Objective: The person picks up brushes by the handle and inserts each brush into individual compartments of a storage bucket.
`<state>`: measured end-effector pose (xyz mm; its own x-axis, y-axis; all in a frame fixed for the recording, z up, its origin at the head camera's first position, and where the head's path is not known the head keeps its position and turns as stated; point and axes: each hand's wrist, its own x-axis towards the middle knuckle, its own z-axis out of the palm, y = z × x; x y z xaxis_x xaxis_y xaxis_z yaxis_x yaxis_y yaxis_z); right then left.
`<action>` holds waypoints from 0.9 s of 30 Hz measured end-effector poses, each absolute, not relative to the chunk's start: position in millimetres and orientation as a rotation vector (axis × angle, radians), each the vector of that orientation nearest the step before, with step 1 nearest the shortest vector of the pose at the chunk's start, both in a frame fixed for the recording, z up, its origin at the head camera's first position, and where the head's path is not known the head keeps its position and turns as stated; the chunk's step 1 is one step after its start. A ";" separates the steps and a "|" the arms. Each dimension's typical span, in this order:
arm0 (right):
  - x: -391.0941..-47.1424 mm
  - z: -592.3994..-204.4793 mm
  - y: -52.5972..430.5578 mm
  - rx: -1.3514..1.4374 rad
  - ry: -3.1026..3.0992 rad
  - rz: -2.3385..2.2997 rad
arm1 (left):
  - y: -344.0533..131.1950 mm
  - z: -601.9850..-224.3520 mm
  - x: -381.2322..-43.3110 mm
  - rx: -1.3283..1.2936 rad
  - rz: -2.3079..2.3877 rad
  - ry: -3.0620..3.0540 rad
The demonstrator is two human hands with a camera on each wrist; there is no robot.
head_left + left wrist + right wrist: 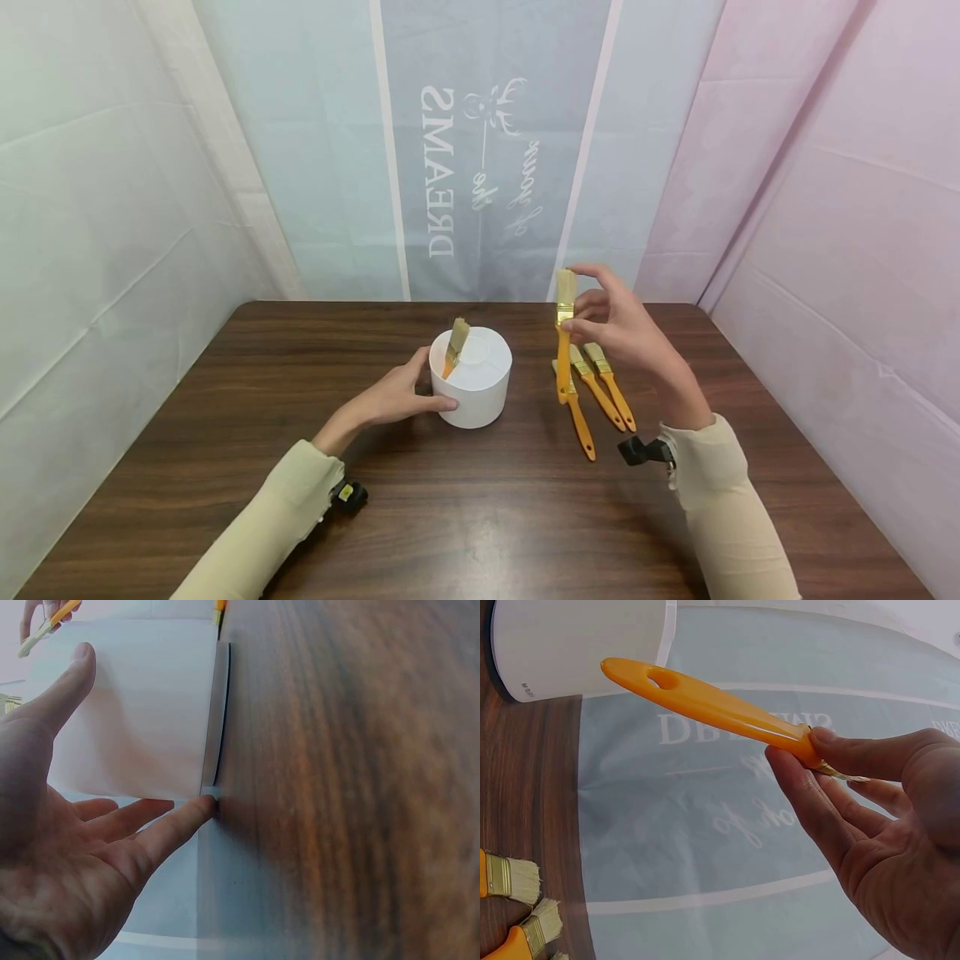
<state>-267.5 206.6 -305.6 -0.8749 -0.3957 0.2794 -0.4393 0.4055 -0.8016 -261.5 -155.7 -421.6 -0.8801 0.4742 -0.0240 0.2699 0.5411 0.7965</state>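
Note:
My right hand (618, 321) pinches a paintbrush (564, 360) near its metal collar, above the table. Its pale bristles point up and its orange handle hangs down; in the right wrist view the orange handle (705, 705) reaches toward the white container. With thumb and fingers spread around its side, my left hand (393, 395) holds the round white container (477, 408), which stands upright on the table. Inside leans another paintbrush (456, 346), bristles up above the rim. Below the right hand lie three paintbrushes (604, 397), bristles toward the back.
The dark wooden table (480, 517) ends at a back edge close behind the container. A printed blue-grey cloth (495, 167) hangs behind it, with pale cloth walls (855, 275) at both sides. A black wrist device (641, 451) sits by the right sleeve.

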 end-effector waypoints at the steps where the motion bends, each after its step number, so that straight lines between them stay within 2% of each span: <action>1: -267.6 -305.8 205.5 0.779 -2.591 1.501 | -155.7 -421.4 -261.4 0.624 1.250 2.544; 27: -265.3 -311.6 187.0 0.831 -2.555 1.482 | -155.8 -423.2 -263.0 0.632 1.230 2.548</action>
<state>-265.3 187.0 -311.6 -0.8507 -0.4150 0.3226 -0.4860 0.3876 -0.7833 -263.0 -155.8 -423.2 -0.8772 0.4792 -0.0285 0.2757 0.5515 0.7873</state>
